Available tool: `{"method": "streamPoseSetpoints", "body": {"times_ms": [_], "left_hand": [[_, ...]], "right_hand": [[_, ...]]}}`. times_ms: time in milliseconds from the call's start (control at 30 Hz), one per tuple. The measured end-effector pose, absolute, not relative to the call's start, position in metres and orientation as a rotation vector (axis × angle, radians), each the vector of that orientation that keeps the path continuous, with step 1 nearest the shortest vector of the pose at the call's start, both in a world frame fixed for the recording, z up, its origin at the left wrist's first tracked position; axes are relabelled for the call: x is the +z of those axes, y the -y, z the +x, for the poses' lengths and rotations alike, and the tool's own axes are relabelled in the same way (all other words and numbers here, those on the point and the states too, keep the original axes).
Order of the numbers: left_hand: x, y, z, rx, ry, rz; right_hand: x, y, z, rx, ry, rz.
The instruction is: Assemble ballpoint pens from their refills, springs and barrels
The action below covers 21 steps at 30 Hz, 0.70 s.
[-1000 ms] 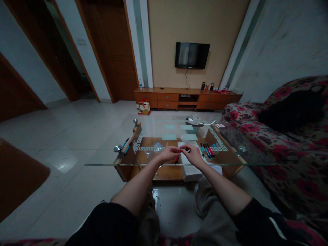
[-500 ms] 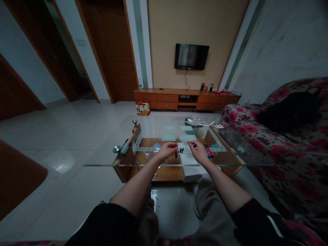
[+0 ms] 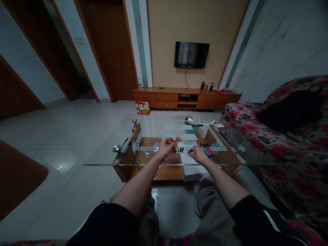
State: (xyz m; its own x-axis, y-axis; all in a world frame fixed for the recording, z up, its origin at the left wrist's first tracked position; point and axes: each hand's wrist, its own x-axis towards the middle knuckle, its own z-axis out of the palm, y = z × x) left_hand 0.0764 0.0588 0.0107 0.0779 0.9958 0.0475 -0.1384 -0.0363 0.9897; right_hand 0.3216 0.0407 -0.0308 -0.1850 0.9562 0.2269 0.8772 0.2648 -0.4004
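Observation:
My left hand [image 3: 165,149] is closed around a red pen [image 3: 173,145], whose black end points down toward the glass tabletop [image 3: 105,162]. To its right lie short black pieces [image 3: 181,149], like pen caps, side by side on the glass. My right hand [image 3: 198,154] is low over the glass just right of these pieces, thumb and finger pinched together. Whatever is between those fingertips is too small to make out. Beside that hand rests a row of red and blue pens [image 3: 208,150] with black ends.
Blue pens [image 3: 126,149] lie at the table's left side. Clear plastic packaging [image 3: 151,155] is near my left forearm. Below the glass is a white box [image 3: 192,173]. A dark basket [image 3: 194,122] shows at the far side, and a flowered sofa [image 3: 287,164] stands to the right.
My left hand has shifted slightly left and up, and the red pen has gone from upright to tilted. My right hand has lowered toward the glass, and more of the pen row shows.

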Motion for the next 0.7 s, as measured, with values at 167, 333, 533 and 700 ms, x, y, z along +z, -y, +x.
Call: {"method": "streamPoseSetpoints", "body": {"times_ms": [167, 333, 533, 700], "left_hand": [[0.0107, -0.0592, 0.071, 1.263, -1.049, 1.176], [0.0119, -0.0589, 0.0711, 1.275, -1.06, 1.188], [0.0136, -0.058, 0.0718, 1.289, -1.068, 1.201], [0.0125, -0.0588, 0.0697, 1.292, -1.076, 1.209]], "right_hand": [[-0.0323, -0.0426, 0.3157, 0.237, 2.119, -1.691], [-0.035, -0.0432, 0.315, 0.252, 2.118, -1.691], [-0.0348, -0.0426, 0.3145, 0.263, 2.102, -1.697], [-0.0343, -0.0422, 0.3119, 0.25, 2.121, -1.717]]}}
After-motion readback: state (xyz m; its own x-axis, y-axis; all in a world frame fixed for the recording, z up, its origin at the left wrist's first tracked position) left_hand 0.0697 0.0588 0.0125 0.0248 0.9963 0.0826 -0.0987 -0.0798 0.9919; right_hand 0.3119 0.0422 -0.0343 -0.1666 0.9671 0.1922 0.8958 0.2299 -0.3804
